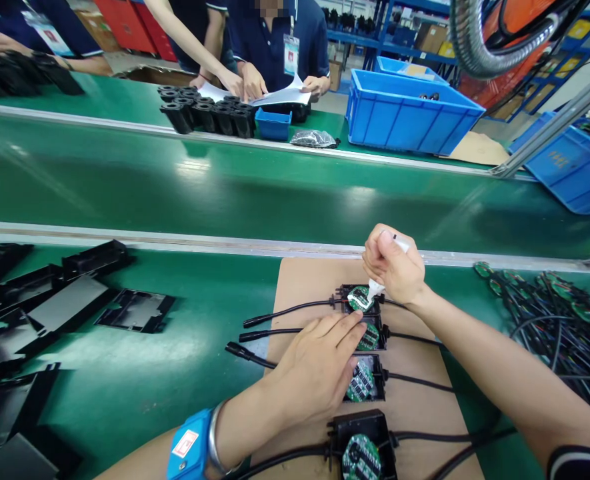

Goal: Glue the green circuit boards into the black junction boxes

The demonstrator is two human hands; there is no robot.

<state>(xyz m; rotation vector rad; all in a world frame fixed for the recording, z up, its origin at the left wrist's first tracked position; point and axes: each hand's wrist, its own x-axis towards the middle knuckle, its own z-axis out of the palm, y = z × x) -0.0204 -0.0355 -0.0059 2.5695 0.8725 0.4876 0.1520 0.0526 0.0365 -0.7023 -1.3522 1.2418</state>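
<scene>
My right hand (393,265) is closed round a white squeeze tube (375,289), its nozzle pointing down at the farthest circuit board (359,299). A white line of paste lies on that green board, which sits in a small black housing. My left hand (315,363) lies with fingers stretched out over the left side of the housings, fingertips at the second circuit board (369,337). Nearer to me are a third board (361,381) in its housing, partly beside my left hand, and a fourth board (361,459) in a tilted housing. Black cables leave the housings on both sides.
The housings rest on a cardboard sheet (299,273). Black housing parts (69,303) lie at left, a heap of wired boards (555,313) at right. Across the green conveyor belt (225,193), co-workers handle papers (279,95) near a blue bin (405,117). A metal hose hangs overhead.
</scene>
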